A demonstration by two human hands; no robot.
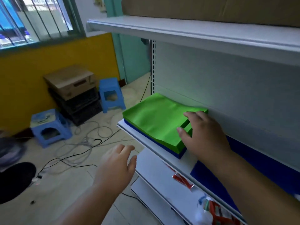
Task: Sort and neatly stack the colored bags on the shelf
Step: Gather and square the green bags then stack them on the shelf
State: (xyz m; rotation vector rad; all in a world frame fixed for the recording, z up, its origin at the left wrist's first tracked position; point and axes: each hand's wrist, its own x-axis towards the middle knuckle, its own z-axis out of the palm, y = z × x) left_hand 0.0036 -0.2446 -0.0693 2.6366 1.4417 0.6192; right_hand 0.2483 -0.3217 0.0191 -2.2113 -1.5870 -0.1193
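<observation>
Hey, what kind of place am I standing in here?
Probably a small shop or stockroom being set up: white metal retail shelving holding stacked green bags, cardboard boxes and plastic stools by the wall, and loose cables across the floor.

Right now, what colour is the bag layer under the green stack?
Blue, showing along the green stack's edges; head view.

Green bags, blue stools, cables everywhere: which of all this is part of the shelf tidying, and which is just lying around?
Part of the job:
- green bags, stacked on top
- blue bags beneath them
- second blue pile further right
- white shelf
- both hands: right hand on the green stack, left hand off the shelf

Just lying about:
- blue stools
- cardboard box
- floor cables
</observation>
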